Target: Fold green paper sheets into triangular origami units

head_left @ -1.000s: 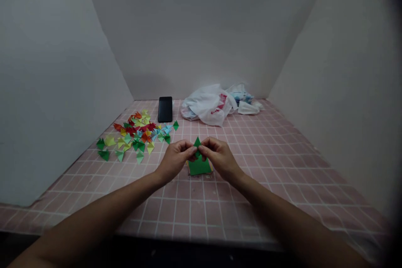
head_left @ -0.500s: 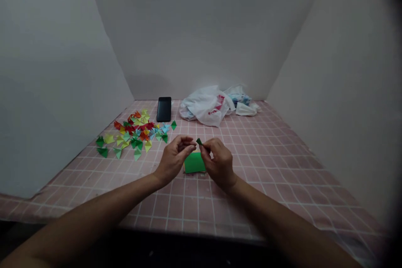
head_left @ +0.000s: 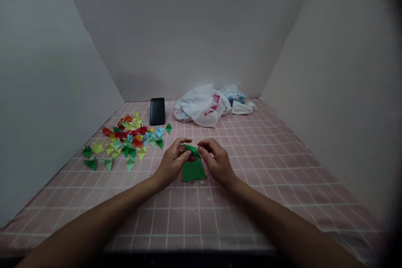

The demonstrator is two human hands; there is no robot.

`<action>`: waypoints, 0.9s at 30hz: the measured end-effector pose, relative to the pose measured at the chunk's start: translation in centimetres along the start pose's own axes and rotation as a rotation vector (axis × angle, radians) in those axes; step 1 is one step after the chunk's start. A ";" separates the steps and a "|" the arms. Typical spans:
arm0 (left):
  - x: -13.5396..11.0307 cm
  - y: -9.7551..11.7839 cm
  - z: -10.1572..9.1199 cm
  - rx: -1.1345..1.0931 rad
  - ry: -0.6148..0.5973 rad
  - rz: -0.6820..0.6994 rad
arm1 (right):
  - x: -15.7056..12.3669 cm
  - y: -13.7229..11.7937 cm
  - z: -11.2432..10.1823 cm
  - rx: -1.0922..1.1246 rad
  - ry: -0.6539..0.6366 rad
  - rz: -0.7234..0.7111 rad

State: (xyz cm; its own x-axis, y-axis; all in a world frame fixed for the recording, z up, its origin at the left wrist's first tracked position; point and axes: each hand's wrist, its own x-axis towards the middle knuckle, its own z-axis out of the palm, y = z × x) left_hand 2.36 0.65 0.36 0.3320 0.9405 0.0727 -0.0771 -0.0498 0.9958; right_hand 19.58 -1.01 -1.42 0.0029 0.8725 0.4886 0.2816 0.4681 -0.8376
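Observation:
My left hand [head_left: 173,162] and my right hand [head_left: 215,160] meet over the middle of the pink checked tabletop [head_left: 201,213]. Between their pinched fingertips they hold a small folded green paper piece [head_left: 192,149]. Just below it, between the two hands, a small stack of green paper sheets [head_left: 192,171] lies flat on the table. A scattered pile of folded paper triangles [head_left: 125,138] in red, orange, yellow, green and blue lies to the left of my left hand.
A black phone [head_left: 157,111] lies face down at the back, beside the triangles. Crumpled white plastic bags [head_left: 207,106] sit at the back centre. Grey walls close in the table on the left, back and right.
The left hand, which had let go of the green piece half a second ago, has closed on it again. Both hands have sunk closer to the green stack. The view tilted slightly.

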 end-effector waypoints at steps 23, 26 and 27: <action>-0.6 -1.8 -0.8 -0.013 0.043 -0.145 | -1.6 -0.5 2.0 0.393 -0.261 0.519; -0.8 -1.8 -0.8 -0.053 0.045 -0.168 | -1.8 -1.0 2.1 0.493 -0.267 0.551; -0.8 -1.7 -0.8 -0.051 0.051 -0.169 | -1.9 -1.2 2.2 0.522 -0.271 0.564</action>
State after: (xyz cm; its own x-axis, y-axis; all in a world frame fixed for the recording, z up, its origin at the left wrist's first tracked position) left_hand 1.47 0.21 -1.46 0.2960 0.9500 -0.0995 -0.0722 0.1261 0.9894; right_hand 17.17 -2.87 -1.89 -0.2403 0.9688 -0.0608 -0.1770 -0.1053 -0.9786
